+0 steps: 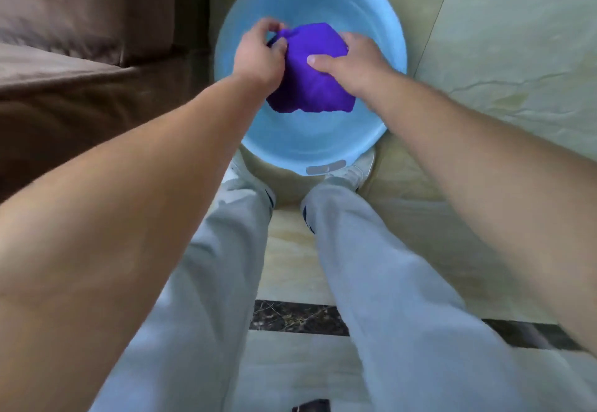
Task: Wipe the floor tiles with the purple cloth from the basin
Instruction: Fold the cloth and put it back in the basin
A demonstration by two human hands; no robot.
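Note:
A purple cloth (315,81) hangs bunched over the inside of a round light-blue basin (300,143) that stands on the floor in front of my feet. My left hand (258,54) grips the cloth's upper left corner with closed fingers. My right hand (352,62) clasps its right side, thumb pressed across the front. The cloth's lower edge droops toward the basin bottom. Beige floor tiles (504,56) lie to the right of the basin.
A brown sofa (80,56) fills the left side, close to the basin. My legs in light grey trousers (371,266) stand just behind the basin, white shoes (358,169) touching its rim. A dark marble strip (297,318) crosses the tiles near me.

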